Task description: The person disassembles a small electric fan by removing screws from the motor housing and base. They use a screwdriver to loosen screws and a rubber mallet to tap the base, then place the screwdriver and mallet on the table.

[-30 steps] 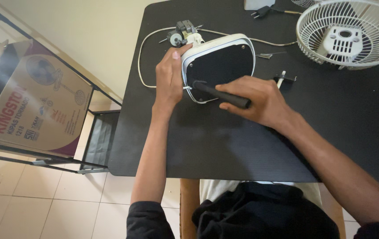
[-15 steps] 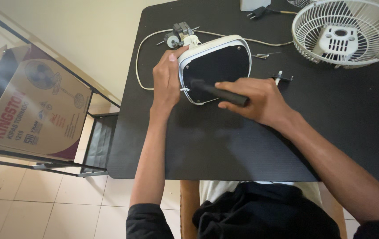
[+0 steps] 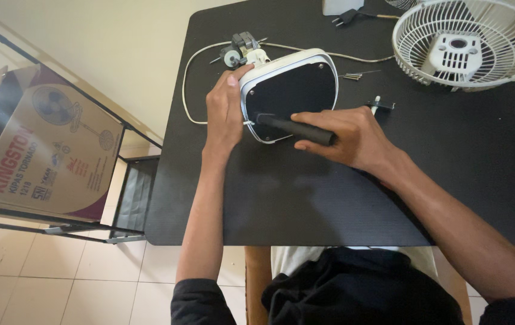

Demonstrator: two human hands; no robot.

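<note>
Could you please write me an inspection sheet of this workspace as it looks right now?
Surface: black table, matte, with bare space near the front edge.
Job's things: white fan base with dark underside, lying flat; black-handled screwdriver with its tip at the base's left edge.
Clutter: white fan guard at the back right; small motor behind the base; loose screws; small black-and-white part.
Grippers: left hand grips the base's left side; right hand grips the screwdriver.
Cables: white cord loops left of the base; black plug at the back.
Surroundings: cardboard fan box on a metal rack, tiled floor.
</note>
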